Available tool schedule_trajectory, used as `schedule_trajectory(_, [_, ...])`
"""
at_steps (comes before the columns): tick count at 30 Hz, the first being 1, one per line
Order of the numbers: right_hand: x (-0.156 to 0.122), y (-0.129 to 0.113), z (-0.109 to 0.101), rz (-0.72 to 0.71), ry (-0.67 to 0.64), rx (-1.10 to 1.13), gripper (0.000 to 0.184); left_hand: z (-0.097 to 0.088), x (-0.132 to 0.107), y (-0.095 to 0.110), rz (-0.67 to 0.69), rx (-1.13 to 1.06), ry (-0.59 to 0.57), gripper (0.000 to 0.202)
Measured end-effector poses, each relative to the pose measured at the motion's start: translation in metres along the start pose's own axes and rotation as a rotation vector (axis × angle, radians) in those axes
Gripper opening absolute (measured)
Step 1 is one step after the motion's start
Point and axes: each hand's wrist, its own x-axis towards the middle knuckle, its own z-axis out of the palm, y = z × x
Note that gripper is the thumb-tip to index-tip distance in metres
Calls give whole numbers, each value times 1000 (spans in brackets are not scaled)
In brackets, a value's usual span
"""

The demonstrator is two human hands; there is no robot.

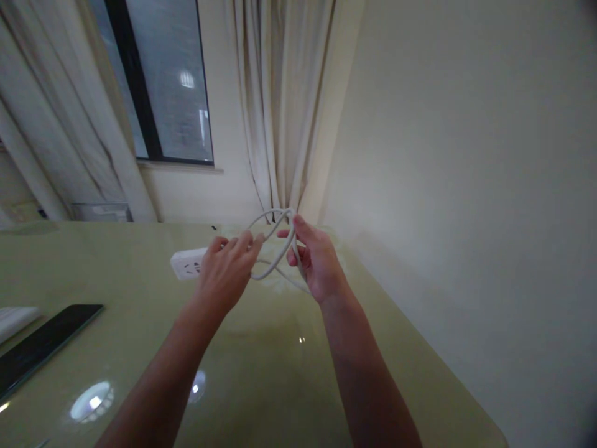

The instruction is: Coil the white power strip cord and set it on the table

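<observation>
A white power strip [186, 263] lies on the glossy yellow-green table [261, 373] near its far edge. Its white cable [273, 218] rises in loops above the table between both hands. My left hand [226, 270] is raised over the strip, fingers curled and pinching a loop of the cable. My right hand [314, 258] is beside it on the right, fingers closed around the cable loops, thumb up.
A black flat slab [44, 342] lies at the table's left, with a white object [13, 318] beyond it. A window [163, 81] and pale curtains [280, 106] stand behind the table. A bare wall [466, 186] runs along the right side.
</observation>
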Motion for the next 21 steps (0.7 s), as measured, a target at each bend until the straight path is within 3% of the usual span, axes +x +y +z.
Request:
schedule_trajectory(2, [-3, -1, 2, -49, -1, -12, 43, 7, -1, 11, -9, 14, -8, 63])
schedule_trajectory(4, [-6, -1, 4, -91, -13, -13, 46, 14, -2, 16, -42, 8, -11, 65])
schedule_trajectory(9, [-8, -2, 7, -213, -6, -15, 50, 23, -2, 5, -135, -174, 75, 81])
schedule_trajectory(12, [-7, 0, 7, -288, 10, -70, 42, 15, 0, 0, -189, -336, 158, 85])
schedule_trajectory(14, [-7, 2, 7, -315, 15, -99, 40, 2, 3, 3, -208, -445, 224, 70])
schedule_trajectory(17, [-10, 4, 9, -335, 2, -159, 40, -23, 8, 13, -239, -821, 299, 34])
schedule_trajectory(21, [-22, 4, 21, -427, -88, -421, 34, -40, 11, 24, -428, -1480, 322, 42])
